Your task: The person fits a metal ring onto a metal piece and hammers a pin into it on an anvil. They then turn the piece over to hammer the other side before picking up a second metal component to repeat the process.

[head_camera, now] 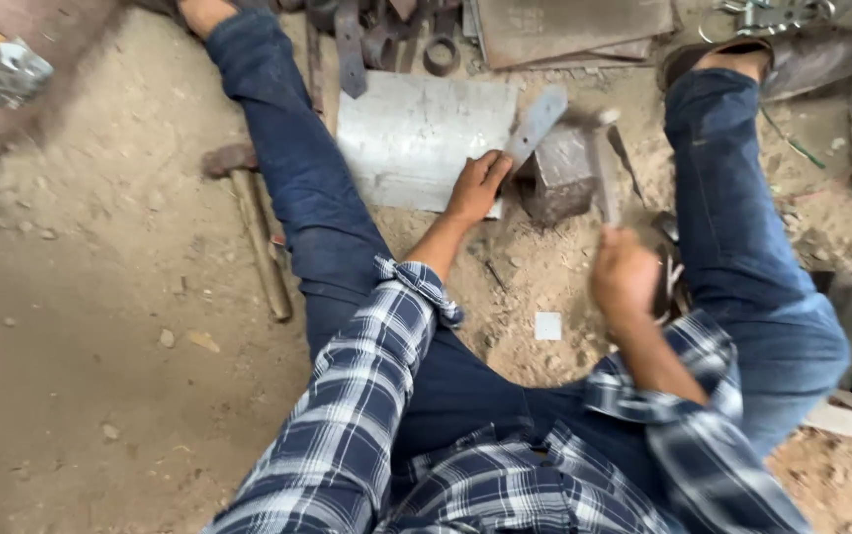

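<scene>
Nearest to us are our plaid sleeves [366, 396], rolled back at the forearms, and below them our jeans-clad legs [297, 168] spread wide on the sandy ground [80, 326]. Between the legs sits a blocky steel anvil [559, 178], and across its top lies a flat metal strip [537, 124], its long axis slanting up and to the right, away from us. Our left hand [477, 186] grasps the near, lower end of that strip, fingers curled over it, the arm reaching straight forward with the wrist low. Just behind the hand lies a pale sheet of metal [416, 133], flat on the ground.

Our right hand [624, 277] is clenched around the handle of a hammer [606, 168], whose head is up near the anvil's right edge (it is blurred, so we cannot tell whether it touches the block). This hand is closer to our body than the left one, elbow bent, the handle pointing up and forward towards the strip. So the strip lies ahead of both hands, with the left on it and the right just beside the anvil.

A second, rusty hammer [248, 213] lies untouched beyond our left leg, and scrap iron [396, 35] is heaped at the far edge.
</scene>
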